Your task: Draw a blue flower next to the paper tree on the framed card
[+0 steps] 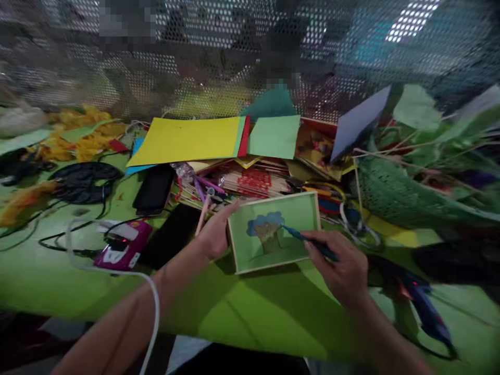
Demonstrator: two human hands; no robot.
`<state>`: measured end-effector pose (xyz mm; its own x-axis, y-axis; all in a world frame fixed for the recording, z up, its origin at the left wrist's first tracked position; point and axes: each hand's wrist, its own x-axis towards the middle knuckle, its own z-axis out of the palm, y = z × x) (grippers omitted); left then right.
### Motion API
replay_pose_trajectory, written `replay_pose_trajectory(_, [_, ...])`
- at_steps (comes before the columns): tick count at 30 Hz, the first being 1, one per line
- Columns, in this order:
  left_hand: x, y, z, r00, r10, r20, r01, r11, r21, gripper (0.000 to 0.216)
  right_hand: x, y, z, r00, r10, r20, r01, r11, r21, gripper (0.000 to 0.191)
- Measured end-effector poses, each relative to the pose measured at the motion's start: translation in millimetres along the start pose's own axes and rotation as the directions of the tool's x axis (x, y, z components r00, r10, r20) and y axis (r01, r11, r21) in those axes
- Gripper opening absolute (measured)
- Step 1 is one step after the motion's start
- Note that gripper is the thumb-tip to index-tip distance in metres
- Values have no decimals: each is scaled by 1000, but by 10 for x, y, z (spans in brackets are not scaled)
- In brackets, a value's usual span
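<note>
Green-covered counter (250, 312) carries a framed tree picture (273, 232); the left hand (214, 234) grips its left edge, the right hand (344, 268) pinches what seems a blue pen (308, 240) touching it. A loosened grip might let the frame slide, smearing the drawing.

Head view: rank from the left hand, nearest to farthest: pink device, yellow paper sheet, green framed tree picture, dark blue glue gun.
From the left hand:
1. green framed tree picture, touching, held at its left edge.
2. pink device, to the left on the table.
3. yellow paper sheet, behind, toward the mesh.
4. dark blue glue gun, far right, past the right hand.
</note>
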<state>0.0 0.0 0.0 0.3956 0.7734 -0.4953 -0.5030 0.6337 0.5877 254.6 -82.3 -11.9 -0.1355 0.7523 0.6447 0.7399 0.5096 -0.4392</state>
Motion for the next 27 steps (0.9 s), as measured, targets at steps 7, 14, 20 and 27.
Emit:
replay_pose_trajectory(7, [42,21,15,1000,-21,14,21,1000,-9,42,-14,16,-16,999,31,-23,-31,999,-15,18])
replay_pose_trajectory(14, [49,14,8,999,-8,41,8,1000,-12,43,-31,45,-18,999,38,-37,-38,999,-18,18])
replay_pose_trajectory(20, [58,16,3,998,3,65,-1,1000,-30,43,-29,32,-13,1000,29,-9,-29,1000,-10,18])
replay_pose_trajectory(27, [87,-4,-50,996,-4,91,7,999,-37,42,-6,1,3,1000,3,19,-3,1000,-9,18])
